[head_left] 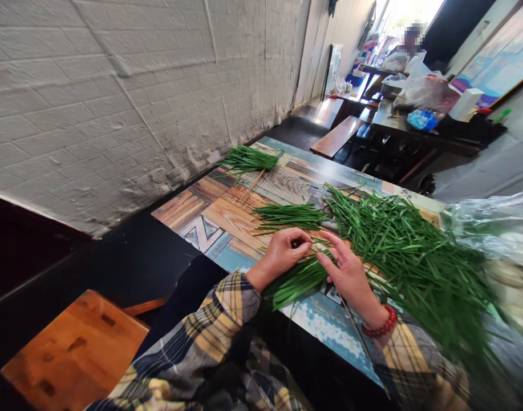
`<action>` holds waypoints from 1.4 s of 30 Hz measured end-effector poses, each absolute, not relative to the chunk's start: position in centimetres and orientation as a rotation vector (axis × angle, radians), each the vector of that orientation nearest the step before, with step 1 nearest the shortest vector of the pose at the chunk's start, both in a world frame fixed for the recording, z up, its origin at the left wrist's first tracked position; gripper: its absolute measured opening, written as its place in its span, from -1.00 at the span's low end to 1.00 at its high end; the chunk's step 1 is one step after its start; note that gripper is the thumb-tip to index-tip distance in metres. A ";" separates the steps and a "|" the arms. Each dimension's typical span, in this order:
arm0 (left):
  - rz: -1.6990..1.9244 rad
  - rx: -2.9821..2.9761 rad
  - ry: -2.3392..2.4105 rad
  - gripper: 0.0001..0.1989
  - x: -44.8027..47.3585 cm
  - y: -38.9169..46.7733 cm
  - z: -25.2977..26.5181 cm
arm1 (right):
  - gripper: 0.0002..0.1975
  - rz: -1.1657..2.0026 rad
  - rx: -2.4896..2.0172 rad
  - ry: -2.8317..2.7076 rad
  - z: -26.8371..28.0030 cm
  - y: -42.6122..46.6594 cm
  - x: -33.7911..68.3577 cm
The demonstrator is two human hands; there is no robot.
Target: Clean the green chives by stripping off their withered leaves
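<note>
Over the near part of the table, my left hand has its thumb and forefinger pinched together; what lies between the fingertips is too small to make out. Facing it, my right hand has thumb and forefinger apart, while a thin stick comes out from under its curled fingers and runs back along the forearm. Below both hands lies a bunch of long green leaves, like garlic chives. Just beyond is a second neat bunch. A large loose heap of the leaves spreads to the right.
A further leaf bunch with thin sticks lies at the table's far left. Clear plastic bags stand at the right. A wooden stool is at lower left, beside a white brick-patterned wall. A person sits far back.
</note>
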State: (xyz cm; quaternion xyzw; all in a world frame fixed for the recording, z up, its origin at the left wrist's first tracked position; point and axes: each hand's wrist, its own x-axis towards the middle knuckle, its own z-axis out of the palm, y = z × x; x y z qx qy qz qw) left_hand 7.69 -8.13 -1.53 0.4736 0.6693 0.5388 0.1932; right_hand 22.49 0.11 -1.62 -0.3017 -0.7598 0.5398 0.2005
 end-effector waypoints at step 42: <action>0.507 1.980 2.462 -0.87 5.7 -2.1 0.4 | -0.72 1.376 -0.809 -2.169 -2.5 0.4 22.0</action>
